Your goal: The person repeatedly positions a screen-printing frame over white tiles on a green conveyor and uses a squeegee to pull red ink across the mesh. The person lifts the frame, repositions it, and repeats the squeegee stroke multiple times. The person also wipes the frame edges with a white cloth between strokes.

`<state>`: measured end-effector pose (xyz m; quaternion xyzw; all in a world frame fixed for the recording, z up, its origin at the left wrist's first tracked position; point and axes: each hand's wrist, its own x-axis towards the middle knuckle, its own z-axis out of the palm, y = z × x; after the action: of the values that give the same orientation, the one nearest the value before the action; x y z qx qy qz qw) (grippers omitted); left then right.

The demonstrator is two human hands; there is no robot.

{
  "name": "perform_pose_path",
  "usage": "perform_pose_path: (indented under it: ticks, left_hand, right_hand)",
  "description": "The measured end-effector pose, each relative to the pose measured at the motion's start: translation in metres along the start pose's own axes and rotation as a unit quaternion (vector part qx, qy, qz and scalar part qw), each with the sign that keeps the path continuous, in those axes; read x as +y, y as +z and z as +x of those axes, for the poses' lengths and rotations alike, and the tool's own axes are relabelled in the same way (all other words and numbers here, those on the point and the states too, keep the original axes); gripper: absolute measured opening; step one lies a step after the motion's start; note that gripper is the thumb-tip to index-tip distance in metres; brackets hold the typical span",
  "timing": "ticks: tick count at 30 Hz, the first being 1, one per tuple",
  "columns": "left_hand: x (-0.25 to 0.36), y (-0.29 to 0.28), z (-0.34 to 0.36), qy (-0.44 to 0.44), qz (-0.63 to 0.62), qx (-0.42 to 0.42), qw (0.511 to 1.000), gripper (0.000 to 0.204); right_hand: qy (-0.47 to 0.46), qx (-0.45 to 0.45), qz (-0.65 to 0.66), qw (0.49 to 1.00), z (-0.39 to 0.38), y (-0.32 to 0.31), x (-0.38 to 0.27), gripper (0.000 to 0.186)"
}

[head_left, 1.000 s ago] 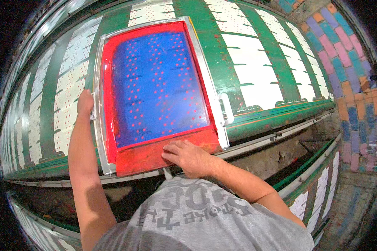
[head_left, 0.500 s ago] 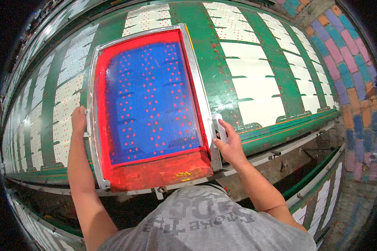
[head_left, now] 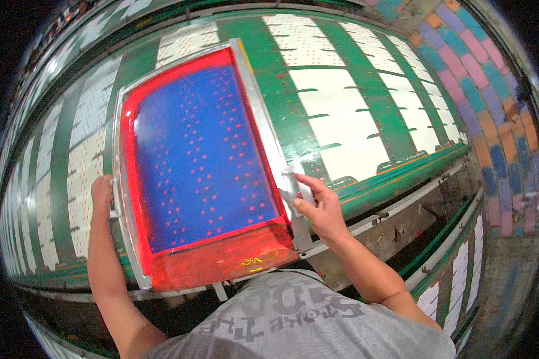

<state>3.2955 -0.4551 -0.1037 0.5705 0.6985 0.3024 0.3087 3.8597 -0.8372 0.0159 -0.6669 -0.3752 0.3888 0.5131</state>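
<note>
A screen printing frame [head_left: 263, 128] with metal edges lies before me over the green printing table, tilted a little in view. Its mesh [head_left: 197, 143] is blue with rows of small red dots, inside a red border. Toward my body is a wide red strip [head_left: 209, 260] with a yellow mark. My left hand [head_left: 102, 194] is closed at a small handle [head_left: 114, 206] on the frame's left edge. On the right edge, my right hand [head_left: 322, 209] curls around a white handle [head_left: 304, 188], thumb and forefinger showing. What lies directly under the frame is mostly hidden.
Columns of white sheets [head_left: 341, 128] run across the green table [head_left: 287, 119], some red-dotted, some plain. A metal rail [head_left: 395, 206] edges the near side. Another table with sheets [head_left: 443, 299] stands at lower right. Painted bricks [head_left: 479, 84] cover the floor at right.
The whole view has shifted, so the frame and sheets sit further left and lower in the picture. Both hands keep their places on the frame's handles.
</note>
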Motion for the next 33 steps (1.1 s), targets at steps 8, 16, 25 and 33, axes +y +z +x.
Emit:
perform_pose_path:
  ticks: [8, 16, 25, 33]
  left_hand:
    - [0.105, 0.030, -0.026, 0.002, -0.095, -0.049, 0.994, 0.027]
    - [0.228, 0.172, -0.106, 0.008, -0.092, -0.021, 0.996, 0.026]
    - [0.306, 0.304, -0.189, 0.046, -0.056, -0.003, 0.997, 0.027]
    - [0.336, 0.354, -0.227, 0.025, -0.062, 0.020, 0.998, 0.028]
  right_hand:
    - [-0.035, 0.049, -0.034, 0.998, 0.038, -0.072, 0.007, 0.049]
    - [-0.029, 0.090, -0.060, 0.994, 0.086, -0.231, 0.052, 0.044]
    - [0.001, 0.099, -0.076, 0.992, 0.100, -0.391, 0.086, 0.045]
    - [0.010, 0.081, -0.035, 0.996, 0.110, -0.461, 0.095, 0.047]
